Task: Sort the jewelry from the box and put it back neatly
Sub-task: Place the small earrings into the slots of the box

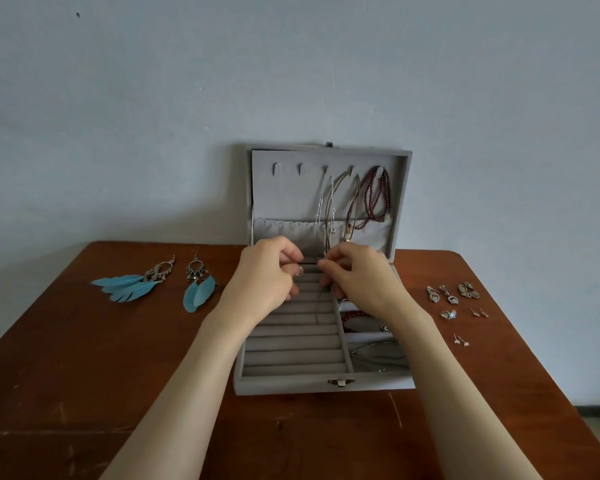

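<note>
A grey jewelry box (291,384) stands open on the wooden table (84,375), its lid (404,202) upright against the wall. Thin chains (326,202) and a dark red bead strand (378,195) hang from hooks in the lid. My left hand (267,275) and my right hand (354,275) meet over the far ring-roll rows (291,341). Both pinch a small, thin piece between their fingertips. A ring shows at my left fingers. The right compartments hold red beads (352,317) and a chain (371,351).
Two blue feather earrings (132,284) (198,289) lie on the table left of the box. Several small silver pendants, studs and a ring (454,303) lie to the right. A pale wall stands right behind the table.
</note>
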Motion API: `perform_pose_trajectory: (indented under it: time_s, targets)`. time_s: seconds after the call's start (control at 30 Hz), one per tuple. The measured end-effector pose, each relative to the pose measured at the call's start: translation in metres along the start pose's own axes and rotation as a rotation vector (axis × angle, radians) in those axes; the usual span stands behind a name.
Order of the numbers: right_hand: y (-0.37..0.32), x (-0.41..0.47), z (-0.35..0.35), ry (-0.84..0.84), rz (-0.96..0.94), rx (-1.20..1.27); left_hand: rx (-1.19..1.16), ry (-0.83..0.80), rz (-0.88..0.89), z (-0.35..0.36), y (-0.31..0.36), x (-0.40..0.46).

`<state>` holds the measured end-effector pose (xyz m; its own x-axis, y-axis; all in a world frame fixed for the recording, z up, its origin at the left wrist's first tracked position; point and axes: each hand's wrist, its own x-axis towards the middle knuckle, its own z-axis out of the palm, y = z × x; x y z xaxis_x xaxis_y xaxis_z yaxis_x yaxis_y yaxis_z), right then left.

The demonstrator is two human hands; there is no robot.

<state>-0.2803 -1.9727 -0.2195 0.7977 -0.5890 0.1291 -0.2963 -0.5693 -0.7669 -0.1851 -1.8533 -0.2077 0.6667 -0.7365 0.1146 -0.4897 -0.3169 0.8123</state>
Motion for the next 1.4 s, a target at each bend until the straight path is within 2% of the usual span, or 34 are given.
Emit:
perform_pose_trajectory:
  time_s: [0.1, 0.17, 0.23, 0.3, 0.43, 0.6, 1.0, 1.3, 1.4]
  targets:
    - [0.000, 0.000, -0.007, -0.046, -0.001, -0.015, 0.224, 0.064, 0.083, 0.000, -0.004, 0.002]
    - [0.001, 0.001, -0.009, -0.015, 0.001, -0.076, 0.288, 0.067, 0.115, 0.001, -0.007, 0.003]
    - [0.002, 0.003, -0.008, 0.076, 0.022, -0.093, 0.273, 0.079, 0.120, 0.002, -0.008, 0.003]
    - [0.002, 0.003, -0.005, 0.132, 0.052, -0.011, 0.227, 0.094, 0.106, 0.003, -0.009, 0.003]
    - [-0.004, 0.002, 0.007, 0.085, 0.109, 0.191, 0.211, 0.114, 0.060, 0.008, -0.014, 0.003]
    - [-0.003, 0.005, 0.015, 0.077, 0.204, 0.263, 0.219, 0.135, 0.053, 0.012, -0.014, 0.003]
    - [-0.004, 0.003, 0.022, 0.156, 0.122, 0.028, 0.261, 0.176, 0.066, 0.018, -0.014, 0.003]
    - [-0.005, 0.001, 0.016, 0.050, 0.023, -0.092, 0.262, 0.207, 0.068, 0.021, -0.016, 0.003]
    - [-0.005, -0.001, 0.018, 0.069, 0.003, -0.101, 0.264, 0.234, 0.093, 0.021, -0.017, 0.003]
